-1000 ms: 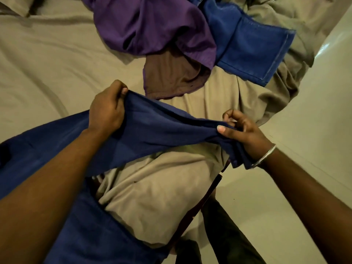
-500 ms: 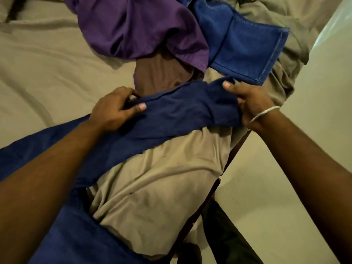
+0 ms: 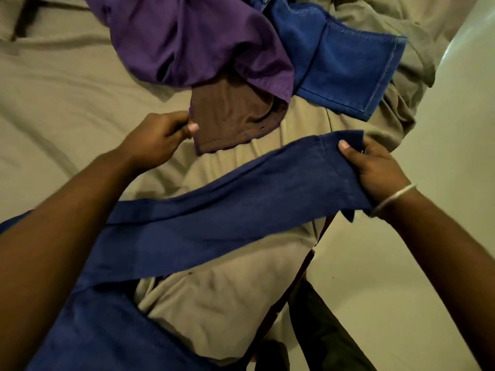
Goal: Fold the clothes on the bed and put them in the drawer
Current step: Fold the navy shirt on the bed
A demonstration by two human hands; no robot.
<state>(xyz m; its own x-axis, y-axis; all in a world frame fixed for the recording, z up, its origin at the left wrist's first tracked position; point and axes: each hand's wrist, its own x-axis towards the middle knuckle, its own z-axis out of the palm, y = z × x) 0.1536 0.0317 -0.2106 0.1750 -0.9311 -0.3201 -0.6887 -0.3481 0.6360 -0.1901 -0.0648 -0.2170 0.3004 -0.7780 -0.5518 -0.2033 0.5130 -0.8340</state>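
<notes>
Sleeve held out for folding, at the bed's corner.

My right hand [image 3: 375,170], right of centre, pinches the cuff end of the navy shirt [image 3: 214,223], thumb on top, so the sleeve runs taut in a band toward lower left, where the shirt's body lies under my left arm. My left hand [image 3: 160,140], centre-left, has its fingers curled with the thumb at the edge of the brown cloth [image 3: 230,119]; whether it grips that edge I cannot tell. The purple garment [image 3: 187,41] and jeans [image 3: 345,68] are heaped at top centre, unfolded. Bare sheet [image 3: 67,103] at left offers flat folding room; the bed edge runs close on the right, with floor [image 3: 401,290] beyond. No drawer is visible.
</notes>
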